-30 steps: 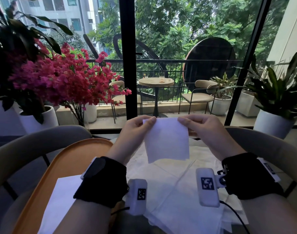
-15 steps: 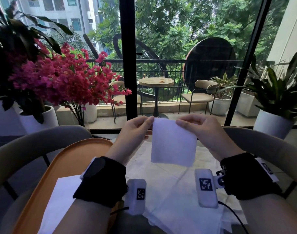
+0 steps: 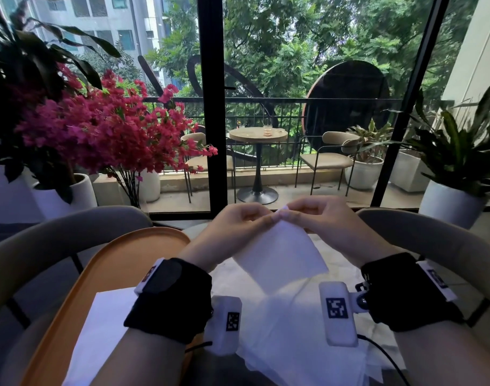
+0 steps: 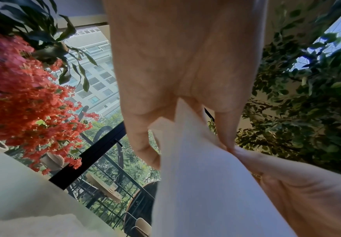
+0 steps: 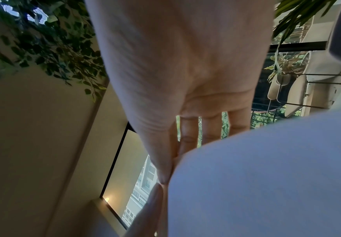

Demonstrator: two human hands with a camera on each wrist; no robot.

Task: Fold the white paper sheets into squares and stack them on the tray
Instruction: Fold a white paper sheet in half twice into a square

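A white paper sheet [image 3: 280, 257] hangs in the air in front of me over the table, drooping below my fingers. My left hand [image 3: 255, 218] and right hand [image 3: 302, 215] meet fingertip to fingertip and both pinch its top edge. The left wrist view shows the left hand [image 4: 185, 141] pinching the sheet [image 4: 202, 184] with the right hand's fingers touching it. In the right wrist view the right hand [image 5: 177, 157] holds the sheet [image 5: 256, 176] between thumb and fingers. An orange tray [image 3: 121, 254] lies at the left with one folded white sheet [image 3: 104, 324] on it.
A loose pile of unfolded white sheets [image 3: 294, 344] covers the table under my wrists. Curved grey chair backs [image 3: 57, 232] flank the table. A pink flowering plant [image 3: 99, 135] stands left, a potted green plant [image 3: 455, 168] right, with a glass wall ahead.
My hands held the sheet's top corners apart; they have come together so the fingertips meet. The sheet now hangs from that one spot, narrower at the top.
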